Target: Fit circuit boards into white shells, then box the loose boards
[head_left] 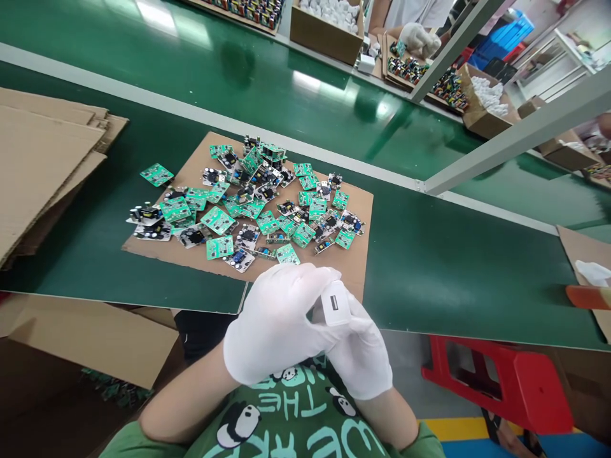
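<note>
A small white charger housing [335, 303] with a dark USB slot in its face is held in front of my chest. My left hand [279, 321], in a white glove, pinches it from the left. Gloved in white too, my right hand [360, 350] holds it from the right and below. Just beyond the hands, a flat cardboard sheet [351, 273] carries many small circuit boards [217, 220], some green side up, others with their components up. One green board [156, 174] lies off the sheet at its left.
Cardboard sheets [42, 159] are stacked on the green table [458, 267] at left. A grey metal post [515, 133] slants up at right. Past the rail, a person's gloved hand [420, 39] is near boards and boxes. A red stool [539, 388] stands below right.
</note>
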The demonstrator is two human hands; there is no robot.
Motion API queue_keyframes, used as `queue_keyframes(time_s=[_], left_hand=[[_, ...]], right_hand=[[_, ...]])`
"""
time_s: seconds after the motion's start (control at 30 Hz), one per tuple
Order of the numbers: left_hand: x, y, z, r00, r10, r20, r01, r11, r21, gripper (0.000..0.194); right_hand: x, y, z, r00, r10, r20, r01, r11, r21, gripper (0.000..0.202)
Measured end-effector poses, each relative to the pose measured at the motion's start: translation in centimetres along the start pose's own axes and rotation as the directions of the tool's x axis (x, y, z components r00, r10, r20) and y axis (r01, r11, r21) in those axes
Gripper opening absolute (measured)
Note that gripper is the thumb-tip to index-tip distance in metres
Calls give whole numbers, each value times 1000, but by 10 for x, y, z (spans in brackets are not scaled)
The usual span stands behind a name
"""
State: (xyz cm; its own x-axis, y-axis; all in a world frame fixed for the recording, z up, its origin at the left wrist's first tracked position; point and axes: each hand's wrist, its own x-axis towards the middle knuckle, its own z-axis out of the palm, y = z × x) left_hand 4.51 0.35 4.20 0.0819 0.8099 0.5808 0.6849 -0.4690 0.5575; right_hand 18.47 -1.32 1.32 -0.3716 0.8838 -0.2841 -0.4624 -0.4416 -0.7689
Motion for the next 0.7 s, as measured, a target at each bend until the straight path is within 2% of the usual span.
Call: queue_keyframes(time_s=[0.2,0.3,0.4,0.47,0.53,0.57,0.6,0.63,0.7], left_hand=[[-10,-9,10,984,156,-88,-151,987,63,32],[-15,-7,14,971,175,-165,-165,984,72,36],[-20,-3,17,965,181,-188,-171,983,67,43],[-23,-3,18,966,186,-180,-177,982,64,45],[-26,-8,17,978,158,-133,-149,986,80,54],[-27,-13,14,987,129,-96,-119,988,101,62],[-29,-21,10,994,89,-63,-80,988,132,70],[-31,-30,5,998,40,-51,-31,983,178,76],[-37,-53,-13,993,-72,-98,99,947,306,72]], right_hand=[[3,3,-1,998,-61,-27,58,993,-103,34],[4,11,-4,992,-129,5,128,978,-166,33],[2,13,-6,983,-178,52,185,954,-236,36],[0,5,-8,984,-154,87,171,956,-240,35],[3,-16,-15,990,-104,98,130,941,-312,30],[9,-30,-20,991,-107,80,131,910,-394,29],[18,-47,-26,985,-168,46,168,846,-506,32],[32,-66,-33,959,-282,7,225,750,-622,39],[73,-103,-47,837,-546,-37,277,481,-832,48]])
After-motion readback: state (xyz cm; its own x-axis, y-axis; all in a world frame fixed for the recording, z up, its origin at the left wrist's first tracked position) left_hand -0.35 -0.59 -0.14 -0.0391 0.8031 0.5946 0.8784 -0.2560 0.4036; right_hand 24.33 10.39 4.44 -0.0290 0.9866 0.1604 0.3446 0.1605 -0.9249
